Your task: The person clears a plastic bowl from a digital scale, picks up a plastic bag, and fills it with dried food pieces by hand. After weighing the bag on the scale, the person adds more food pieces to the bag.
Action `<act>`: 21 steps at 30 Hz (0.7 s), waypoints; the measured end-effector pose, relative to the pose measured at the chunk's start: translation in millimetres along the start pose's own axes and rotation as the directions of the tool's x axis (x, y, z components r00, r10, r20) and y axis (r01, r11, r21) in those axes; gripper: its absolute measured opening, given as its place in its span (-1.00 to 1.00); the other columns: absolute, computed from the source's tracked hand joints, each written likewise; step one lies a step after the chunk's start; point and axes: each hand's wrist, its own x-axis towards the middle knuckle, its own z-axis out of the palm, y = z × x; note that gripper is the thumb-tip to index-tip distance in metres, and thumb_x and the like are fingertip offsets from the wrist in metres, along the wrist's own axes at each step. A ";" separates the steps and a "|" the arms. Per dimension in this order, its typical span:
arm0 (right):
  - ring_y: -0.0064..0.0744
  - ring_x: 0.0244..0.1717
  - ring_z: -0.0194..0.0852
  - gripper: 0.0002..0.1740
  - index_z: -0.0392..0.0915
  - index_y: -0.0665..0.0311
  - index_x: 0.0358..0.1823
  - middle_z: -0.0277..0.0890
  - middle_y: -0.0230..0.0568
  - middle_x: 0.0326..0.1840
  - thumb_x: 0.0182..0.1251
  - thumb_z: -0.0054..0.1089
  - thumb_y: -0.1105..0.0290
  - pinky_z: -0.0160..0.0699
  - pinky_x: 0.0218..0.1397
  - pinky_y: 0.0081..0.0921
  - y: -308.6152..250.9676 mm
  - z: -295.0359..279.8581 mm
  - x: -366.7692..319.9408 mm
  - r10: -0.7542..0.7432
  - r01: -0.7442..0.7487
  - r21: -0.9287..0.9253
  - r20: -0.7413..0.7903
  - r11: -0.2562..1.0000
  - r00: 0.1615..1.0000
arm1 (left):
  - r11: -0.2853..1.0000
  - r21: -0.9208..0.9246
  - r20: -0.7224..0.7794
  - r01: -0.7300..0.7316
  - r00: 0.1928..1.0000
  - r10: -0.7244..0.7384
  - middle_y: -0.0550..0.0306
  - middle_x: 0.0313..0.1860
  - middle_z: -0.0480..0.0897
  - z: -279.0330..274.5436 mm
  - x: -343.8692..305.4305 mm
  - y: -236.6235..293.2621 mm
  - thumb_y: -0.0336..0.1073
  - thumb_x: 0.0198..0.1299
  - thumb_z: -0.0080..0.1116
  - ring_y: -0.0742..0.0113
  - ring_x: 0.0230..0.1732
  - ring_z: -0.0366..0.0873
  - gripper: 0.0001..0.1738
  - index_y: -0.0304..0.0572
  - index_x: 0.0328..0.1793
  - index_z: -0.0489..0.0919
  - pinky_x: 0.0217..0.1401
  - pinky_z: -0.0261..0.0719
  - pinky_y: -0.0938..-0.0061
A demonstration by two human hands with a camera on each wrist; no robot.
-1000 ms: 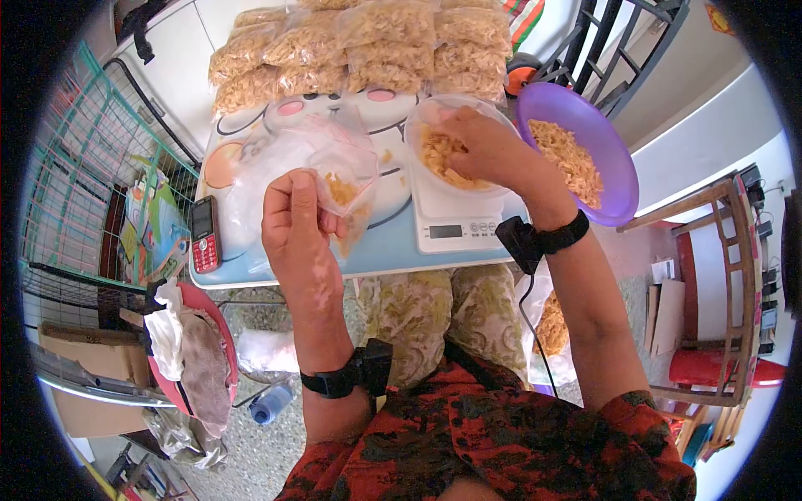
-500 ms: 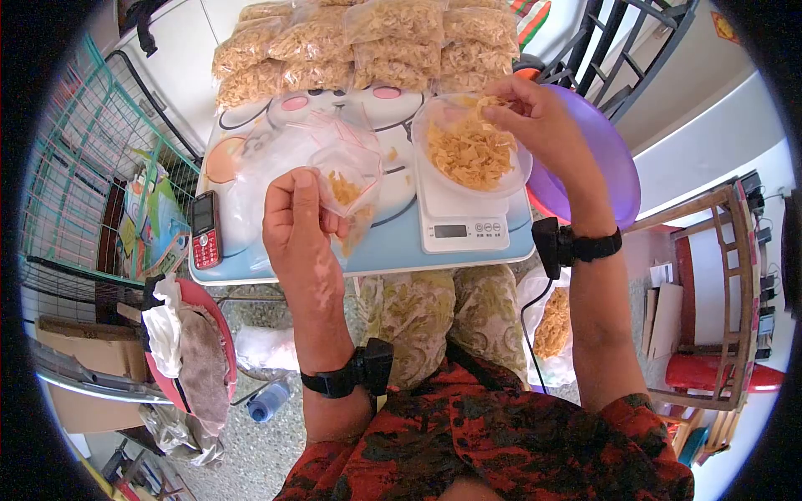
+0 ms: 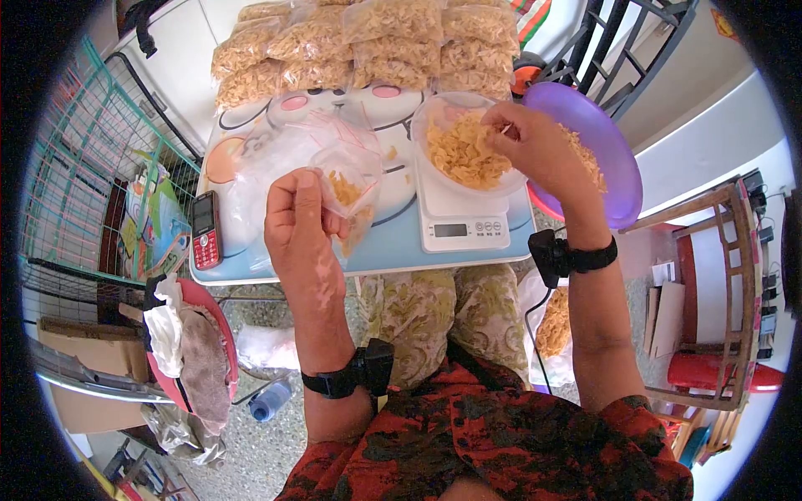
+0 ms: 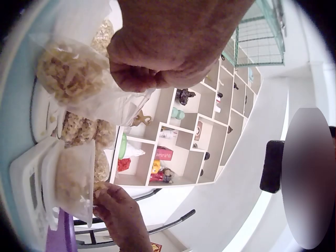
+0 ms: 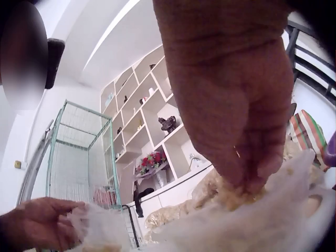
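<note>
My left hand (image 3: 305,230) pinches a clear zip bag (image 3: 365,171) between thumb and fingers, over the near part of the table. Yellowish dried flakes lie in the lower part of that bag, and the left wrist view shows it hanging from the fingers (image 4: 139,79). On the right, a translucent plastic bowl (image 3: 419,134) of the same flakes (image 3: 468,154) stands on a white kitchen scale (image 3: 464,232). My right hand (image 3: 543,154) is at the bowl's right rim, its fingertips pinching a few flakes, as the right wrist view also shows (image 5: 241,197).
Filled bags of flakes (image 3: 393,37) are stacked along the table's back. A purple basin (image 3: 622,179) with more flakes stands beyond the scale's right side. A red mobile phone (image 3: 205,230) lies at the left edge. Loose clear bags (image 3: 276,179) spread near my left hand.
My right hand came up out of the bowl to its right rim with flakes, then dipped slightly lower over the rim. The left hand and its bag stay nearly still.
</note>
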 end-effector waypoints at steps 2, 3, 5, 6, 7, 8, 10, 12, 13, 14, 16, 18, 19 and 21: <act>-0.34 -0.32 0.61 -0.81 0.55 0.31 -0.17 0.60 -0.21 -0.33 0.31 0.19 0.35 0.56 -0.26 -0.44 -2.1 -1.9 -0.3 0.063 -0.060 0.212 -0.009 0.975 0.998 | 1.000 0.001 -0.003 0.003 1.000 -0.003 0.37 -0.46 0.48 0.6 -0.1 0.0 -0.19 0.35 0.17 0.61 -0.59 0.27 -0.82 -0.12 -0.13 0.54 -0.54 0.26 0.62; -0.46 -0.33 0.59 -0.84 0.54 0.30 -0.12 0.59 -0.29 -0.31 0.34 0.18 0.40 0.54 -0.31 -0.54 -1.2 -2.7 0.0 0.096 -0.086 0.335 -0.014 0.938 0.995 | 1.000 0.000 0.000 0.002 1.000 -0.002 0.37 -0.46 0.48 1.4 0.2 -0.4 -0.19 0.35 0.17 0.61 -0.58 0.27 -0.82 -0.12 -0.13 0.54 -0.54 0.26 0.62; -0.56 -0.31 0.58 -0.82 0.52 0.30 -0.03 0.58 -0.36 -0.24 0.38 0.14 0.45 0.56 -0.32 -0.65 -1.5 -4.4 -0.3 0.173 -0.130 0.583 -0.017 0.802 0.985 | 1.000 -0.001 -0.004 0.008 1.000 -0.008 0.37 -0.46 0.48 2.1 0.6 -1.1 -0.19 0.35 0.18 0.61 -0.58 0.27 -0.81 -0.13 -0.12 0.54 -0.54 0.27 0.61; -0.54 -0.27 0.60 -0.79 0.50 0.32 0.01 0.58 -0.34 -0.21 0.40 0.12 0.46 0.60 -0.29 -0.66 -3.1 -5.5 -1.4 0.216 -0.145 0.700 -0.013 0.699 0.976 | 1.000 0.000 -0.012 0.016 1.000 -0.016 0.37 -0.46 0.48 2.1 0.5 -1.3 -0.19 0.35 0.18 0.60 -0.58 0.27 -0.81 -0.13 -0.12 0.54 -0.54 0.27 0.61; -0.53 -0.23 0.62 -0.77 0.48 0.33 0.06 0.58 -0.32 -0.17 0.42 0.10 0.47 0.65 -0.26 -0.67 -4.0 -6.1 -2.1 0.257 -0.153 0.801 -0.001 0.579 0.966 | 1.000 0.001 -0.019 0.025 1.000 -0.025 0.37 -0.46 0.48 2.0 0.4 -1.4 -0.19 0.35 0.18 0.60 -0.58 0.27 -0.81 -0.14 -0.12 0.54 -0.54 0.27 0.61; -0.51 -0.19 0.63 -0.75 0.47 0.35 0.08 0.58 -0.29 -0.14 0.42 0.09 0.48 0.67 -0.20 -0.67 -1.6 -6.9 -2.3 0.252 -0.154 0.874 0.038 0.460 0.967 | 1.000 0.002 -0.016 0.024 1.000 -0.024 0.37 -0.46 0.48 2.3 0.2 -1.1 -0.19 0.35 0.18 0.60 -0.58 0.27 -0.81 -0.14 -0.12 0.54 -0.53 0.28 0.61; -0.46 -0.10 0.64 -0.70 0.43 0.39 0.14 0.57 -0.23 -0.06 0.42 0.08 0.50 0.72 -0.09 -0.67 7.2 -8.8 -2.7 0.225 -0.156 0.968 0.110 0.198 0.968 | 1.000 0.003 -0.011 0.022 1.000 -0.022 0.37 -0.46 0.47 3.4 -0.4 0.0 -0.20 0.35 0.17 0.60 -0.59 0.26 -0.81 -0.14 -0.12 0.54 -0.53 0.29 0.61; -0.41 -0.03 0.63 -0.69 0.43 0.39 0.15 0.57 -0.18 0.02 0.42 0.06 0.52 0.71 0.04 -0.59 12.7 -5.3 -1.8 0.196 -0.143 0.988 0.131 0.049 0.972 | 0.999 0.010 -0.011 0.038 0.999 -0.038 0.37 -0.47 0.47 3.2 -0.6 -0.8 -0.20 0.35 0.17 0.60 -0.58 0.27 -0.81 -0.14 -0.11 0.54 -0.53 0.29 0.61; -0.38 0.00 0.63 -0.69 0.43 0.39 0.16 0.56 -0.16 0.06 0.41 0.04 0.53 0.70 0.11 -0.56 14.7 -4.2 -1.6 0.180 -0.137 0.990 0.140 -0.026 0.974 | 0.999 0.013 -0.011 0.045 0.999 -0.045 0.37 -0.47 0.47 2.9 -0.8 -1.3 -0.20 0.36 0.16 0.60 -0.58 0.27 -0.82 -0.14 -0.11 0.54 -0.53 0.30 0.61; -0.38 0.00 0.62 -0.68 0.42 0.40 0.16 0.55 -0.15 0.06 0.41 0.06 0.54 0.71 0.09 -0.59 12.3 -3.5 -2.1 0.200 -0.129 0.991 0.135 -0.044 0.970 | 0.998 0.021 -0.007 0.051 0.999 -0.051 0.37 -0.47 0.47 2.5 -0.7 -1.6 -0.20 0.36 0.16 0.60 -0.58 0.27 -0.81 -0.15 -0.11 0.54 -0.53 0.30 0.61; -0.38 0.01 0.61 -0.67 0.41 0.42 0.17 0.53 -0.12 0.07 0.40 0.08 0.56 0.71 0.06 -0.65 5.7 -1.3 -3.9 0.242 -0.110 0.991 0.126 -0.079 0.962 | 0.997 0.036 0.001 0.064 0.998 -0.064 0.37 -0.47 0.46 1.7 -0.8 -2.0 -0.20 0.36 0.15 0.60 -0.58 0.27 -0.81 -0.15 -0.11 0.54 -0.54 0.30 0.61; -0.36 0.03 0.61 -0.68 0.42 0.40 0.16 0.55 -0.14 0.06 0.40 0.06 0.56 0.70 0.11 -0.57 12.1 3.6 -1.7 0.245 -0.115 0.989 0.134 -0.092 0.960 | 0.998 0.022 0.015 0.065 0.998 -0.065 0.37 -0.48 0.46 1.4 -1.0 -2.4 -0.20 0.36 0.15 0.59 -0.57 0.28 -0.81 -0.15 -0.11 0.54 -0.54 0.30 0.61; -0.35 0.04 0.61 -0.69 0.43 0.39 0.15 0.56 -0.14 0.06 0.40 0.05 0.56 0.70 0.13 -0.52 14.7 5.4 -1.0 0.246 -0.117 0.988 0.138 -0.099 0.959 | 0.998 0.014 0.022 0.065 0.998 -0.065 0.37 -0.48 0.45 1.4 -1.2 -2.5 -0.20 0.36 0.15 0.59 -0.57 0.28 -0.81 -0.16 -0.11 0.54 -0.54 0.30 0.61; -0.34 0.02 0.61 -0.72 0.45 0.39 0.11 0.56 -0.16 0.02 0.38 0.08 0.57 0.70 0.13 -0.50 11.1 7.7 -1.5 0.290 -0.102 0.992 0.121 -0.080 0.949 | 0.998 0.013 0.031 0.067 0.997 -0.067 0.36 -0.47 0.46 1.6 -1.8 -2.3 -0.19 0.36 0.15 0.58 -0.57 0.28 -0.80 -0.16 -0.11 0.53 -0.53 0.30 0.61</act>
